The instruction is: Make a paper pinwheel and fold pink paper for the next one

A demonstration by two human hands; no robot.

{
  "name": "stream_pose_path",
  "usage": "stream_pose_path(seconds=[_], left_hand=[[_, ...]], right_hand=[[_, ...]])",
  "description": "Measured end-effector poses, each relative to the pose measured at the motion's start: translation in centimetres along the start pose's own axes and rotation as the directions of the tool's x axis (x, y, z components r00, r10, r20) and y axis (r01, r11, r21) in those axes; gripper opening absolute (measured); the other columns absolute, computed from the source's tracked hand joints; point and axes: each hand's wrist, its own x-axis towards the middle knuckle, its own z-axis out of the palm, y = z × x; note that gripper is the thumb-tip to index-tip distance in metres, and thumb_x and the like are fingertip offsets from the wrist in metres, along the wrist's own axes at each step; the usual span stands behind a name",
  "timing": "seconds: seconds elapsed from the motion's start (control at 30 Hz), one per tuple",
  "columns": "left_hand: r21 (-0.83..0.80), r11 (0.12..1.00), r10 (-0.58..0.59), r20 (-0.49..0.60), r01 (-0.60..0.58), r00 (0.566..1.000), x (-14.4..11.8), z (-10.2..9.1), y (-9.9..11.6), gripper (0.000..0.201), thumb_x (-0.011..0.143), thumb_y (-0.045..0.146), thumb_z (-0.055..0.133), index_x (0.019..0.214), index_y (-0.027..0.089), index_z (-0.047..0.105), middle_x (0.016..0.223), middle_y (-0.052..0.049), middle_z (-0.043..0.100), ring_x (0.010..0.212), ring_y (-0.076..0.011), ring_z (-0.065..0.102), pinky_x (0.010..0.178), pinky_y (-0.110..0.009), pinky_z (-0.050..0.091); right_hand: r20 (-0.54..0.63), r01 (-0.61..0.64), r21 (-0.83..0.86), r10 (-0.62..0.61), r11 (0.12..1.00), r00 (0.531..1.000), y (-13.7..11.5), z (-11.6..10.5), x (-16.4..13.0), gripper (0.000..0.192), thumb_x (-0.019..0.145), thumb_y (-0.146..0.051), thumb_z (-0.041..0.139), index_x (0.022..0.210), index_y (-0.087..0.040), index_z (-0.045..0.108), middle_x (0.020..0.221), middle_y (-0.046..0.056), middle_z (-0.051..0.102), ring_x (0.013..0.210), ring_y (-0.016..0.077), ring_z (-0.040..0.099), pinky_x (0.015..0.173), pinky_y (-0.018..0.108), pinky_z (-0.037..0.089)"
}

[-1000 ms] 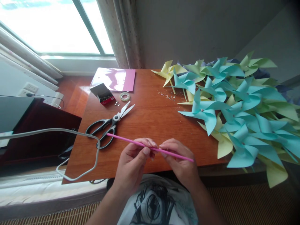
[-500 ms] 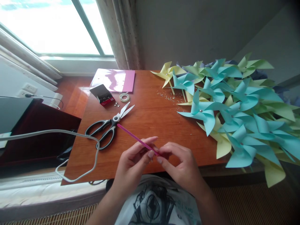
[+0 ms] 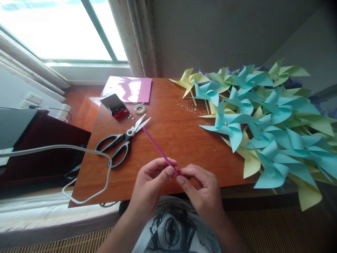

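Both my hands pinch a thin pink stick (image 3: 158,149) over the near edge of the wooden table (image 3: 168,137). My left hand (image 3: 150,186) grips it from the left, and my right hand (image 3: 202,191) holds its near end, which is hidden in the fingers. The stick points away from me and up-left, its far tip close to the blades of the black-handled scissors (image 3: 119,142).
A big heap of blue and yellow paper pinwheels (image 3: 263,119) covers the table's right side. Pink paper (image 3: 127,89), a small box of pins (image 3: 115,105), a tape roll (image 3: 139,109) and scattered small bits (image 3: 188,107) lie at the back. A grey cable (image 3: 86,172) loops at the left edge.
The stick has swung from lying across both hands to pointing away, up-left. Its right end has drawn into my right hand. Both hands stayed near the table's front edge.
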Motion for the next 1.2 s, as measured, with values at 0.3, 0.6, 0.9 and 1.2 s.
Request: stream_pose_path(seconds=[0.3, 0.6, 0.9, 1.2], left_hand=[[-0.064, 0.998, -0.022, 0.116, 0.029, 0.993, 0.2, 0.4, 0.0, 0.009, 0.078, 0.021, 0.082, 0.084, 0.016, 0.078, 0.073, 0.000, 0.067, 0.057, -0.0086, 0.060, 0.053, -0.018, 0.051], [-0.057, 0.995, -0.077, 0.135, 0.086, 0.988, 0.2, 0.7, 0.2, 0.015, 0.081, 0.027, 0.080, 0.087, 0.014, 0.075, 0.068, -0.001, 0.065, 0.046, -0.0116, 0.060, 0.043, -0.024, 0.055], [0.070, 0.995, 0.071, 0.012, -0.071, 0.997, -0.1, 0.1, 0.0, 0.012, 0.079, 0.025, 0.083, 0.085, 0.016, 0.079, 0.087, -0.008, 0.078, 0.072, -0.0159, 0.070, 0.064, -0.023, 0.059], [0.285, 0.943, 0.190, -0.032, -0.173, 0.981, 0.7, 0.4, 1.5, 0.013, 0.073, 0.020, 0.087, 0.081, 0.016, 0.078, 0.071, -0.002, 0.074, 0.062, -0.0123, 0.067, 0.059, -0.018, 0.055]], right_hand=[[0.098, -0.255, 0.341, 0.236, 0.905, 0.967, 0.5, 0.7, -0.3, 0.021, 0.095, -0.037, 0.066, 0.091, -0.022, 0.079, 0.070, 0.002, 0.071, 0.061, 0.0135, 0.063, 0.058, 0.023, 0.051], [0.291, -0.491, 0.667, 0.411, 0.560, 0.864, 0.8, 1.7, -0.2, 0.029, 0.085, -0.046, 0.076, 0.080, -0.018, 0.075, 0.058, -0.001, 0.061, 0.051, 0.0086, 0.050, 0.050, 0.019, 0.042], [0.195, -0.285, 0.345, 0.229, 0.894, 0.954, 0.8, 0.7, 0.2, 0.027, 0.096, -0.042, 0.063, 0.090, -0.020, 0.078, 0.080, 0.003, 0.070, 0.074, 0.0168, 0.065, 0.072, 0.027, 0.052], [-0.031, -0.028, 0.013, 0.029, 1.000, 0.999, 0.0, -0.8, 1.8, 0.017, 0.098, -0.031, 0.060, 0.093, -0.022, 0.074, 0.084, 0.004, 0.073, 0.079, 0.0183, 0.069, 0.073, 0.028, 0.053]])
